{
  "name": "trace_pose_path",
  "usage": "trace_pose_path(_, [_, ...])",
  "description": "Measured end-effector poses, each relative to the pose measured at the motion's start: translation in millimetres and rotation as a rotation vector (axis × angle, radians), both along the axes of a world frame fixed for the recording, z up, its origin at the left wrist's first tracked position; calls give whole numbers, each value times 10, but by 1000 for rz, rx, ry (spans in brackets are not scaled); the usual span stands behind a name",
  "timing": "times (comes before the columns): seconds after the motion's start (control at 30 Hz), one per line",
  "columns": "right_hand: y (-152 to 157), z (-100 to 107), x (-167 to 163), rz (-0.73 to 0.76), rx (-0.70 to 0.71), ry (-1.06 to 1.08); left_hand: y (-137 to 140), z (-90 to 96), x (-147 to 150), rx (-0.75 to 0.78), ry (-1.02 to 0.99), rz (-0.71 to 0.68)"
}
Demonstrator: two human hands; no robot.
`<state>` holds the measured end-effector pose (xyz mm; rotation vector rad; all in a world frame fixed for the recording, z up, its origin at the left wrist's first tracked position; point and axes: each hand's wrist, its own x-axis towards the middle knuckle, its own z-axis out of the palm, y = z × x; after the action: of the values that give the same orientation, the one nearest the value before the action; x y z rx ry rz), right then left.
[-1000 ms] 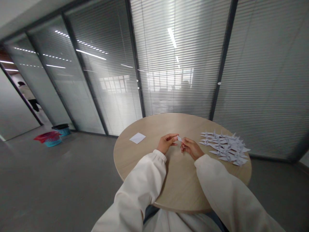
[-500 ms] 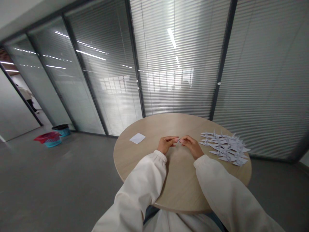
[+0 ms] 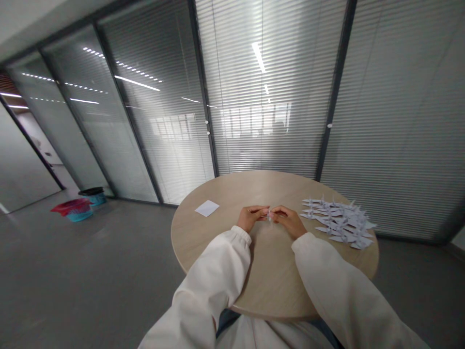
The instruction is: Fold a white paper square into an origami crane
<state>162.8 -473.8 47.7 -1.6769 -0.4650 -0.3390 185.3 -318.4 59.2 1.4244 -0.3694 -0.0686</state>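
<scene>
A small folded piece of white paper (image 3: 269,215) is pinched between my two hands above the round wooden table. My left hand (image 3: 252,216) grips it from the left with thumb and fingers closed. From the other side my right hand (image 3: 288,219) holds it, fingertips pressed together. Most of the paper is hidden by the fingers, so its folded shape is hard to make out. Flat on the table, left of my hands, lies a white paper sheet (image 3: 207,208). To the right rests a cluster of several folded white paper cranes (image 3: 341,223).
The round table (image 3: 276,281) stands close to a glass partition (image 3: 269,135) with blinds. On the floor at far left are a blue bin with a red liner (image 3: 74,209) and another with a black liner (image 3: 93,195). A doorway opens at the left edge.
My fingers have shifted slightly around the folded paper, and the fingertips are closer together. The person who was in the doorway is mostly out of sight.
</scene>
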Motion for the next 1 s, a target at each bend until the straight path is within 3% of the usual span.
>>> trace_pose_path(0.17, [-8,-31,36,21,58,75,-2,-18,13,-8,-1,-5])
trace_pose_path(0.37, [-7,-55,54,-16,62,20,-6,-18,27,5,-47,10])
trace_pose_path(0.77, [24,15,-7,-51,43,30,10,40,-41,276,-313,193])
trace_pose_path(1.0, [38,-2,11,-125,70,-20,-9,57,-62,337,-357,236])
